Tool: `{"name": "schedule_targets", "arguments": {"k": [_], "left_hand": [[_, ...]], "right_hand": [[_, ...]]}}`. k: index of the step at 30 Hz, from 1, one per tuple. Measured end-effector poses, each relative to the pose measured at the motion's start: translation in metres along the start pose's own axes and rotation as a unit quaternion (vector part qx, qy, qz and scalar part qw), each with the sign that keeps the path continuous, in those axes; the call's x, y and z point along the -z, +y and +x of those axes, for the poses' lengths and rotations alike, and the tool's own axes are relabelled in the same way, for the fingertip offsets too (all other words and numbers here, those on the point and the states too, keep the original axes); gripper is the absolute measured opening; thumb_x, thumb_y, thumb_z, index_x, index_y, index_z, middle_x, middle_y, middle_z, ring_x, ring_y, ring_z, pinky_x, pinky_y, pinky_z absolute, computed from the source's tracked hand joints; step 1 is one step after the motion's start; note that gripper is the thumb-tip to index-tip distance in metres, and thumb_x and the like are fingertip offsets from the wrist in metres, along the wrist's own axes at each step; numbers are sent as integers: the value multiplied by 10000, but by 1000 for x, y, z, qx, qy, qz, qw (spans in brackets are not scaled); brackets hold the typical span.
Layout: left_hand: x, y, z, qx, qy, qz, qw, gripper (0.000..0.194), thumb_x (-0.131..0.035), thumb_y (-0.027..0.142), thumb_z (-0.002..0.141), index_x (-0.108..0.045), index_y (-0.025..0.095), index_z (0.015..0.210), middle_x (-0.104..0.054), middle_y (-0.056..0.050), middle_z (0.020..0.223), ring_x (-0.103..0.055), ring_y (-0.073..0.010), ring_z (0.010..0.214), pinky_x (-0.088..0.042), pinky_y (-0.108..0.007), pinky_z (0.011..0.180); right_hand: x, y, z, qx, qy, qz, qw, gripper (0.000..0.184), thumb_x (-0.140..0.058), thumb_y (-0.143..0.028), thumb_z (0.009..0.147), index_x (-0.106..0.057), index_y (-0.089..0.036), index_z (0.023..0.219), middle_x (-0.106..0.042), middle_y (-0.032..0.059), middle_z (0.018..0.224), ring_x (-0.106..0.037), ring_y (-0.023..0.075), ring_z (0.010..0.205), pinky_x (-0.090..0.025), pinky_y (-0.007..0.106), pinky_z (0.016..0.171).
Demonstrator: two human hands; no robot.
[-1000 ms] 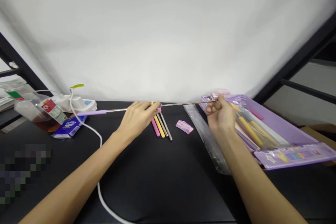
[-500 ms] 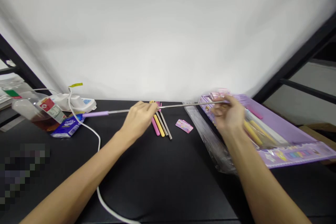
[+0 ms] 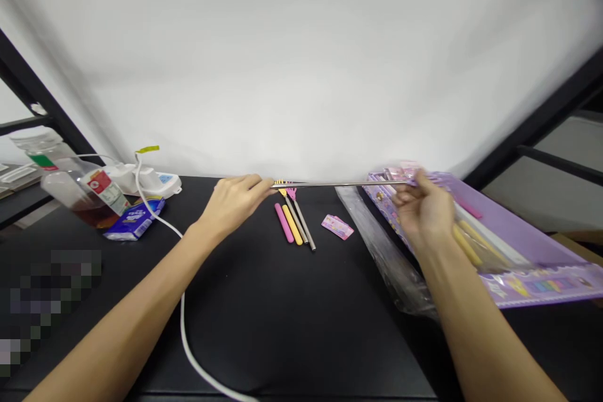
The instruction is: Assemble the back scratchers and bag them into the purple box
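A thin metal rod (image 3: 339, 184) runs level just above the black table (image 3: 292, 326), held between both hands. My left hand (image 3: 233, 201) is closed around its left end, and my right hand (image 3: 424, 213) pinches its right end over a purple blister pack (image 3: 513, 232) of similar sticks. A pink-handled, a yellow-handled and a bare metal stick (image 3: 294, 225) with small fork heads lie on the table between my hands. Beside them is a small pink card (image 3: 337, 227). Clear plastic wrap (image 3: 377, 251) lies under my right forearm.
At the far left stand a tilted plastic bottle (image 3: 78, 191) of brown liquid, a blue packet (image 3: 134, 220) and a white power strip (image 3: 146, 181). Its white cable (image 3: 183, 326) trails toward the front edge. Black frame bars rise on both sides, with a white wall behind.
The rod's purple handle, which stuck out left of my left hand, no longer shows, and the visible rod is shorter. My right hand has shifted slightly right. The view has moved a little.
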State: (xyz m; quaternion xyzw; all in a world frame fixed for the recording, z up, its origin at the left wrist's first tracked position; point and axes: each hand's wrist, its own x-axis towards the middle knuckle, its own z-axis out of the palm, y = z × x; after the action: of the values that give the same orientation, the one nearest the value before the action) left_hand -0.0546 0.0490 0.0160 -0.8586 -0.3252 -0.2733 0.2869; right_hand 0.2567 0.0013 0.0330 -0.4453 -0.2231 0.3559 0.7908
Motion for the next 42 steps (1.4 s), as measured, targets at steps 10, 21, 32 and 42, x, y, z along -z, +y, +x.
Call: {"name": "schedule_targets", "arguments": {"k": [10,21,32,42], "left_hand": [[2,42,10,-59,-17,-53,997,316,-410,312,1061,-654,159,933,-638,-29,739,-614,-137,631,-268,-273,499],[0,9,1,85,-59,-17,994,102,-582,259,982,-644,179,989,-704,-37,870,-671,-206,772,-428,-306,654],[1,36,9,-3,-8,-34,999,275,-475,282,1039,-631,164,845,-664,-17,739,-629,-155,626,-362,-296,567],[-2,-8,-8,169,-84,5,982,137,-606,277,961,-716,198,940,-751,-39,839,-698,-225,698,-371,-309,573]], "right_hand": [[-26,45,-54,25,-384,-261,885,413,-755,-531,809,-649,-154,679,-584,-11,510,-441,71,377,-304,219,363],[-8,8,-4,10,-7,70,998,435,-893,-356,701,-509,-180,594,-490,-78,445,-352,23,384,-327,143,376],[-20,11,-21,3,-66,55,996,362,-721,-390,891,-606,-144,652,-507,-39,516,-347,31,388,-305,183,386],[30,-30,20,85,132,96,983,455,-370,-232,1049,-512,-197,618,-281,-77,454,-199,65,366,-219,235,387]]}}
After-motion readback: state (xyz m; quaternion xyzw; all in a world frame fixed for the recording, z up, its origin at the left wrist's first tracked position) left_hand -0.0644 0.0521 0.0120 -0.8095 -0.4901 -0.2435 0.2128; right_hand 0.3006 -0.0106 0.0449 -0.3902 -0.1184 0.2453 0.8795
